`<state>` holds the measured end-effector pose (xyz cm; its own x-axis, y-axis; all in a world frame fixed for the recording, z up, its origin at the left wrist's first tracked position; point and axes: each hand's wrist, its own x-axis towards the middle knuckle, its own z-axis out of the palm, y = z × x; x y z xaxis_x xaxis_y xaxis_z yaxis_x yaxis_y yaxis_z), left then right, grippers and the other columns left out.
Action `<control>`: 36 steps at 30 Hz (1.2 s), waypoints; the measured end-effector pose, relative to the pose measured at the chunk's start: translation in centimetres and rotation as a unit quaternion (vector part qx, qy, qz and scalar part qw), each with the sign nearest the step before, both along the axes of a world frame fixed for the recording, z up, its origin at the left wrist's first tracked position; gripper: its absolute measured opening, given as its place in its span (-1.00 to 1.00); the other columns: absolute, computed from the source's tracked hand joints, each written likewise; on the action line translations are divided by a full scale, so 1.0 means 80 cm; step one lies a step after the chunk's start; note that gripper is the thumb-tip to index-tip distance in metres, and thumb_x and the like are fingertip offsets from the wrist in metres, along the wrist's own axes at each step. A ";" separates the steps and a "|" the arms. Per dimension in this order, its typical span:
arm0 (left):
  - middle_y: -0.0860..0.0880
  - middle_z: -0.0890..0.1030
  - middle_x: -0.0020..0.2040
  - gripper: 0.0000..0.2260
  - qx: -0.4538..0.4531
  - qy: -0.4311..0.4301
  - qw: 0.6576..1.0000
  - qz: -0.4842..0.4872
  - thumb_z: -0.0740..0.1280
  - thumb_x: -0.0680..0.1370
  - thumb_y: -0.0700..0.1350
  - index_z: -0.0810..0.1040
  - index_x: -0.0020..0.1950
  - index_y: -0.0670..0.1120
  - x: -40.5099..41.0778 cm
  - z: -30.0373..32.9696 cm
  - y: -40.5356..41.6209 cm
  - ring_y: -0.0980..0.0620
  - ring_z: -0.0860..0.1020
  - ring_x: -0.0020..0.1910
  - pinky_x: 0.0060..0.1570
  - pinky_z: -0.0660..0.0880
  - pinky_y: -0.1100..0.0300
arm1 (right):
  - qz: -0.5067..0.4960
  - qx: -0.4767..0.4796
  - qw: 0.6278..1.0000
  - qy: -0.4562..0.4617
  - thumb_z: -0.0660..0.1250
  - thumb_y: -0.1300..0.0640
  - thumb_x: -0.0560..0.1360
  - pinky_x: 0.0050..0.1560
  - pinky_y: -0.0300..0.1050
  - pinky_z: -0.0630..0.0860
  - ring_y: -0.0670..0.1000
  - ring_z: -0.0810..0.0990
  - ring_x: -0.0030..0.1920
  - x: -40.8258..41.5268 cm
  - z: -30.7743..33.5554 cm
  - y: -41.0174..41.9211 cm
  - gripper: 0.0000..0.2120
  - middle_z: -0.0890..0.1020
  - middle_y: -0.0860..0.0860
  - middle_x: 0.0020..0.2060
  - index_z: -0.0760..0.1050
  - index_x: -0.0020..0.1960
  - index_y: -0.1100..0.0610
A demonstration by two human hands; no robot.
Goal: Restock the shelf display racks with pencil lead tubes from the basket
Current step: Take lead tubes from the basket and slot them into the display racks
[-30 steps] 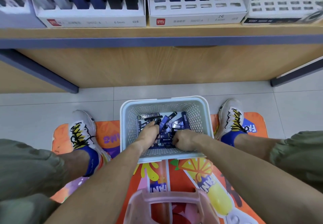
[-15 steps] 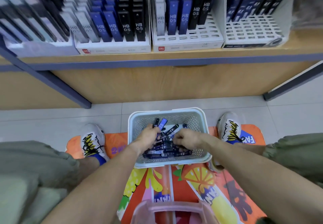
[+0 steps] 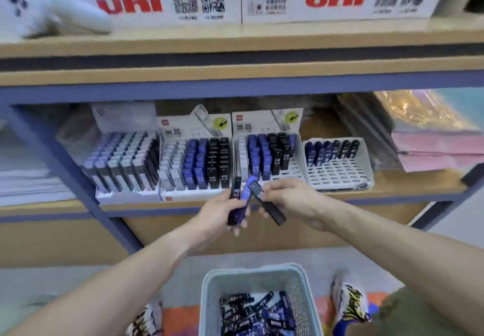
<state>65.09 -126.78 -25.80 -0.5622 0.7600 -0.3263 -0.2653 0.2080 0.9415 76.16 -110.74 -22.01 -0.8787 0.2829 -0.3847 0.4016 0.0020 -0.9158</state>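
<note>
At centre frame, two tubes, one black tube [image 3: 235,199] marked HB 0.5 and one blue tube [image 3: 245,199], are gripped upright in the left hand [image 3: 222,214], its fingers curled round them; a second black tube [image 3: 265,202], tilted, is pinched by the fingers of the right hand [image 3: 290,199], just beside the blue one; both hands are held in front of the shelf [image 3: 392,186]; four display racks [image 3: 199,157] are ranged along it, the rightmost rack [image 3: 337,170] filled only in its back row; the basket [image 3: 258,278], at lower centre on the floor, is seen holding further loose tubes [image 3: 251,312].
</note>
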 end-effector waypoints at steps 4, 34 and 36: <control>-0.17 0.66 -0.17 -0.88 0.030 0.010 0.999 -0.024 0.19 0.70 -0.27 0.42 0.22 -0.16 -0.016 0.052 0.007 -0.13 0.64 -0.26 -0.39 0.55 0.11 | -0.010 0.090 0.995 0.048 0.38 0.22 0.59 -0.08 -0.15 0.62 -0.06 0.67 -0.22 -0.019 0.053 0.014 -0.92 0.70 0.06 -0.20 0.58 0.00 0.24; -0.22 0.70 0.12 -0.77 0.024 -0.167 0.986 0.001 0.18 0.69 -0.29 0.55 0.30 -0.24 -0.008 0.025 0.047 -0.19 0.69 0.12 0.15 0.63 -0.05 | -0.126 0.417 0.886 0.157 0.45 0.23 0.52 -0.13 -0.23 0.55 -0.14 0.61 -0.20 -0.042 0.007 0.103 -0.77 0.64 -0.07 -0.21 0.51 0.05 -0.04; -0.21 0.70 0.13 -0.77 0.027 -0.166 0.986 0.005 0.19 0.69 -0.28 0.55 0.30 -0.23 -0.007 0.025 0.051 -0.19 0.69 0.13 0.13 0.64 -0.02 | -0.122 0.424 0.881 0.170 0.44 0.23 0.53 -0.11 -0.27 0.54 -0.16 0.61 -0.16 -0.043 0.006 0.106 -0.78 0.64 -0.08 -0.19 0.51 0.07 -0.03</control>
<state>64.52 -122.72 -23.78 -0.4396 0.7760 -0.4523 -0.5621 0.1551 0.8124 72.75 -102.27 -21.49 -0.7758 0.5382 0.3293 0.1881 0.6954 -0.6935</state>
